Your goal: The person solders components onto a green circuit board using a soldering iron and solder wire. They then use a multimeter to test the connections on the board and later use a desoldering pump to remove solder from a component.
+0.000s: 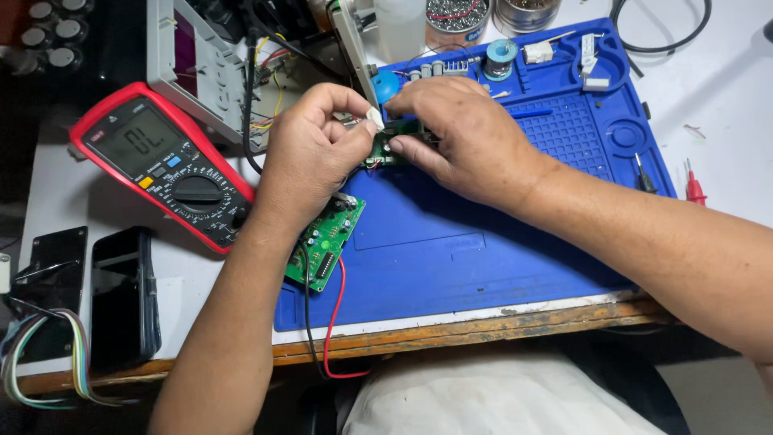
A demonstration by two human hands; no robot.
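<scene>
Left hand (310,153) arched, fingers pinching white connector (375,118); right hand (467,137) palm-down, fingers gripping small green pcb (385,151), prob. w/ thumb, above blue mat (451,242).

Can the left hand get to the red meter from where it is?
Probably yes. The left hand holds a white connector, but the red meter lies just beside it on the bench with nothing between them.
</scene>
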